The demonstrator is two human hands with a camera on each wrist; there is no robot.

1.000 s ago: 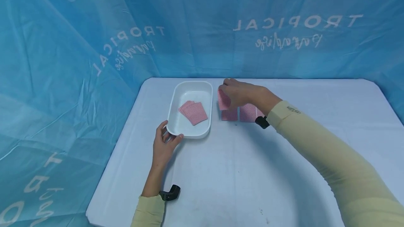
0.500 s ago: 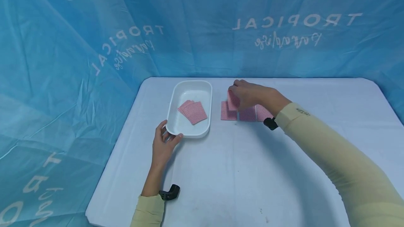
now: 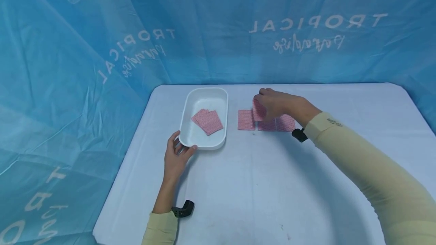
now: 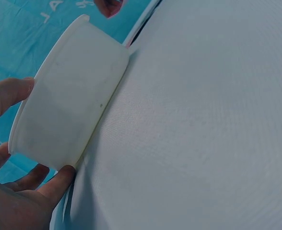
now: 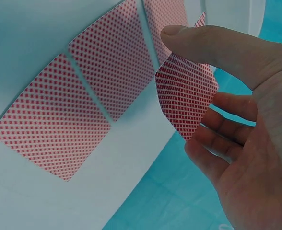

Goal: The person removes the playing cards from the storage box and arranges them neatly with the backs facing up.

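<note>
My right hand [image 3: 277,103] pinches a playing card [image 5: 186,96] between thumb and fingers, its red-and-white patterned back showing and its sheet bent. The card is above a row of three similar cards lying face down on the table: a left card [image 3: 246,120], a middle card [image 3: 267,126] partly covered by the hand and held card, and a right card [image 3: 285,124]. My left hand [image 3: 175,162] grips the near left corner of a white tray [image 3: 195,141], thumb against one side and fingers around the other. A few overlapping cards [image 3: 211,122] lie inside the tray.
A white cloth covers the table [image 3: 221,196]. Blue plastic sheeting [image 3: 211,48] with mirrored white lettering hangs behind and to the left. The tray stands left of the card row with a narrow gap between. Each wrist wears a black device, such as the left one [image 3: 184,209].
My right hand has moved rightward with the held card, from over the left card to over the middle one. The left hand and tray have stayed put.
</note>
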